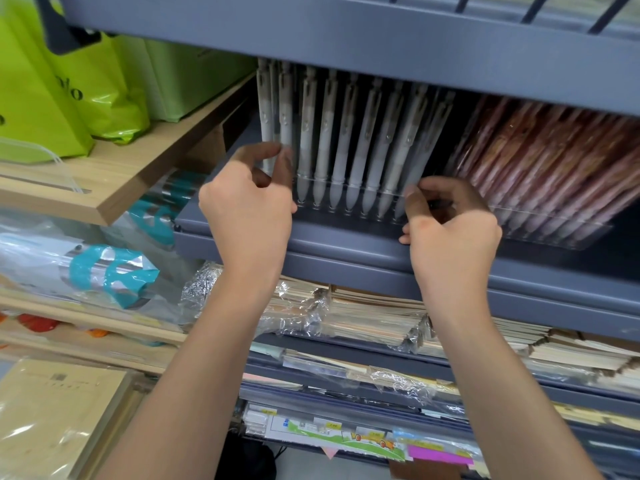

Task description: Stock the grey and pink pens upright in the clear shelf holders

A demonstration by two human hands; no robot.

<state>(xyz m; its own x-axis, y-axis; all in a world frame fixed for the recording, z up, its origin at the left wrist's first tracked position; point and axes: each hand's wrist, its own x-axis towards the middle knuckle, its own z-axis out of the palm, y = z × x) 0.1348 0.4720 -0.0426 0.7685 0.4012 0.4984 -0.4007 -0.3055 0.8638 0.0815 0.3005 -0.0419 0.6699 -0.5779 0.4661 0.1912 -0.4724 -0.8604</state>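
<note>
Here, at ten o'clock, green bags (52, 98) stand on a wooden shelf (131, 174). Just right of it, near the middle, the left hand (246, 206) reaches up to the left end of a clear holder (346, 183) on the grey shelf (346, 244). Its fingers are curled, with thumb and forefinger closed on that end wall; whether they also pinch the outermost pen I cannot tell.

At twelve o'clock the grey pens (346, 133) stand upright in this holder in a close row, tips down, leaning slightly to the right.

The right hand (450, 230) is at the holder's right end, toward two o'clock. Its fingers are bent round that end and its thumb rests against the shelf's front edge.

At three o'clock the pink pens (540, 157) fill a second holder (571, 233) just beside the first, tilted further right and blurred.

At five o'clock, on the shelf below, lie stacks of notebooks (374, 317) in plastic wrap.
</note>
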